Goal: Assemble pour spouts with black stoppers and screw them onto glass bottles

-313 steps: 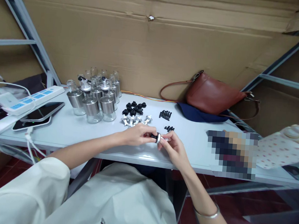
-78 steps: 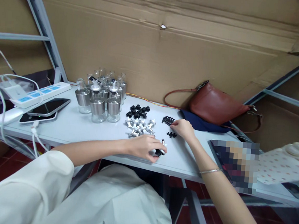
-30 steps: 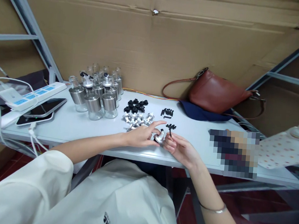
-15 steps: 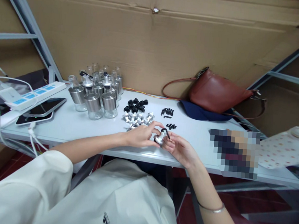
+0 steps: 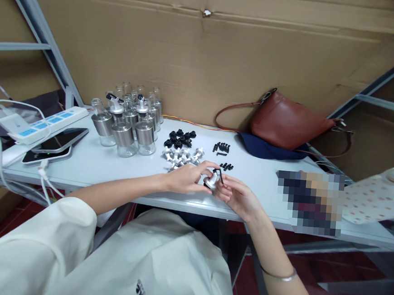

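Observation:
Between my hands, just above the table's front edge, is a silver pourer spout (image 5: 210,181) with a black flip lever (image 5: 221,176) on top. My left hand (image 5: 187,178) grips its left side, thumb below and forefinger above. From the right, the fingers of my right hand (image 5: 240,197) are curled against the spout and lever; their exact contact is partly hidden. Beyond my left hand lie several silver spout bodies (image 5: 180,155) and a cluster of black stoppers (image 5: 179,139). Small black levers (image 5: 222,147) and small black pieces (image 5: 227,166) lie behind my right hand.
Several glass bottles with steel bands (image 5: 125,138) stand at the back left, two with spouts fitted. A power strip (image 5: 52,124) and phone (image 5: 61,140) are at far left. A brown handbag (image 5: 288,120) rests on a navy cloth item (image 5: 268,149) at right, near a dotted case (image 5: 377,198).
Both hands keep hold of the spout in nearly the same place. Its black lever looks slightly more upright, and the whole view has shifted a little.

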The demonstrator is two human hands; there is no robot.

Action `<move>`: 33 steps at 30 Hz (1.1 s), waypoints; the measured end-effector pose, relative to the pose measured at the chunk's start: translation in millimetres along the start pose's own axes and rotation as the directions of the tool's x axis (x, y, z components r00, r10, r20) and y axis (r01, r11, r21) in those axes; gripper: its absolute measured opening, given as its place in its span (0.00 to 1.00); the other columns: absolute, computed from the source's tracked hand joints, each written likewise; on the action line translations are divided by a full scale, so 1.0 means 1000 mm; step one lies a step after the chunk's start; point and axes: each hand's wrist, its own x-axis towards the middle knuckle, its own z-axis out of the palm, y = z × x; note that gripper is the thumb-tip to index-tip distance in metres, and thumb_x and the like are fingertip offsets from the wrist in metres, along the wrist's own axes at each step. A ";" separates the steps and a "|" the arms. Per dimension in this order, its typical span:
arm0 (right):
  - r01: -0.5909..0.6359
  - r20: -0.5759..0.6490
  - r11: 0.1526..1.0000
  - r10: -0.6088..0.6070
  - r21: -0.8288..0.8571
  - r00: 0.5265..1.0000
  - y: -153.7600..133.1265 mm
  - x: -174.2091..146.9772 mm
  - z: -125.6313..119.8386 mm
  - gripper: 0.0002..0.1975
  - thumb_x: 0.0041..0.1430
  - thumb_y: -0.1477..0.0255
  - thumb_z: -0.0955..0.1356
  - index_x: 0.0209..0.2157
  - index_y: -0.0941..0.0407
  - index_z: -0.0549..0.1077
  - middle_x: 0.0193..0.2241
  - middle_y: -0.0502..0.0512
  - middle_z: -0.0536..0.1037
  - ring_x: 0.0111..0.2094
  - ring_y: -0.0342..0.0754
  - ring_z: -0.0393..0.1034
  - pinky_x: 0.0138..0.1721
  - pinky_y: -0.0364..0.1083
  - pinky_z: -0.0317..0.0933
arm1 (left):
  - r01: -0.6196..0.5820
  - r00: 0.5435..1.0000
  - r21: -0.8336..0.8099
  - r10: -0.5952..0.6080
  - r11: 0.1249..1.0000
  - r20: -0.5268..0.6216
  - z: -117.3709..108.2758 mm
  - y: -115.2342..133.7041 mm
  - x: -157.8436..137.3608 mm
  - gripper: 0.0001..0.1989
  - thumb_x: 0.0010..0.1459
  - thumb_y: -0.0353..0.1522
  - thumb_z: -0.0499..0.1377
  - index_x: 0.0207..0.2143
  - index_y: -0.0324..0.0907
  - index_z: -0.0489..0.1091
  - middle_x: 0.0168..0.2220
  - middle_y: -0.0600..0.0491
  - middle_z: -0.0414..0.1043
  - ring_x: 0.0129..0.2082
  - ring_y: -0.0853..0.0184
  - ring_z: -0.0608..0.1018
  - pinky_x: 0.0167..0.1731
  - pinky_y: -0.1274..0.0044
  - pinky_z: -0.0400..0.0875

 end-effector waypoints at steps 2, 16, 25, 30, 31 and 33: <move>0.003 -0.004 1.000 -0.003 -0.002 1.000 0.000 0.000 0.000 0.11 0.46 0.73 0.73 0.22 0.58 0.66 0.16 0.43 0.54 0.18 0.37 0.46 0.21 0.39 0.48 | -0.003 1.000 -0.016 0.003 1.000 -0.003 0.001 -0.001 0.000 0.32 0.54 0.38 0.62 0.56 0.40 0.53 0.43 0.46 0.74 0.20 0.75 0.71 0.30 0.78 0.65; 0.027 -0.032 1.000 -0.027 -0.013 0.999 0.002 0.000 -0.001 0.08 0.46 0.72 0.73 0.26 0.60 0.72 0.16 0.43 0.55 0.19 0.37 0.47 0.21 0.40 0.48 | 0.063 0.997 -0.093 -0.066 0.994 -0.031 -0.001 0.002 0.000 0.33 0.51 0.37 0.64 0.55 0.42 0.54 0.42 0.48 0.74 0.20 0.76 0.70 0.28 0.79 0.66; 0.047 -0.023 0.998 -0.048 -0.033 0.999 0.001 0.000 -0.001 0.08 0.47 0.71 0.73 0.26 0.59 0.71 0.16 0.43 0.54 0.19 0.38 0.46 0.20 0.40 0.49 | 0.064 0.998 -0.064 -0.065 0.996 -0.011 0.000 0.001 0.000 0.36 0.51 0.38 0.64 0.58 0.43 0.50 0.42 0.48 0.75 0.20 0.76 0.71 0.30 0.77 0.67; 0.036 -0.032 0.998 -0.038 -0.054 0.999 0.000 0.000 0.001 0.10 0.46 0.69 0.74 0.24 0.58 0.71 0.16 0.42 0.54 0.18 0.38 0.44 0.20 0.40 0.48 | 0.020 1.000 -0.030 -0.020 0.999 -0.001 0.001 0.000 0.000 0.35 0.52 0.39 0.63 0.58 0.42 0.51 0.41 0.47 0.75 0.21 0.74 0.73 0.32 0.77 0.67; 0.030 -0.032 0.998 -0.032 -0.052 0.999 0.000 0.000 0.001 0.10 0.46 0.69 0.74 0.24 0.58 0.70 0.16 0.42 0.54 0.18 0.38 0.44 0.20 0.40 0.49 | 0.012 1.000 -0.024 -0.012 1.000 0.000 0.001 -0.001 0.000 0.34 0.53 0.39 0.63 0.58 0.41 0.52 0.41 0.47 0.75 0.21 0.73 0.73 0.32 0.77 0.67; 0.033 -0.035 0.999 -0.034 -0.043 0.999 0.000 0.000 0.001 0.10 0.46 0.70 0.74 0.23 0.58 0.70 0.16 0.42 0.53 0.18 0.37 0.45 0.20 0.40 0.49 | 0.010 1.000 -0.013 -0.010 1.000 0.001 0.001 -0.001 0.000 0.33 0.53 0.39 0.63 0.57 0.41 0.53 0.42 0.46 0.75 0.21 0.73 0.73 0.32 0.76 0.67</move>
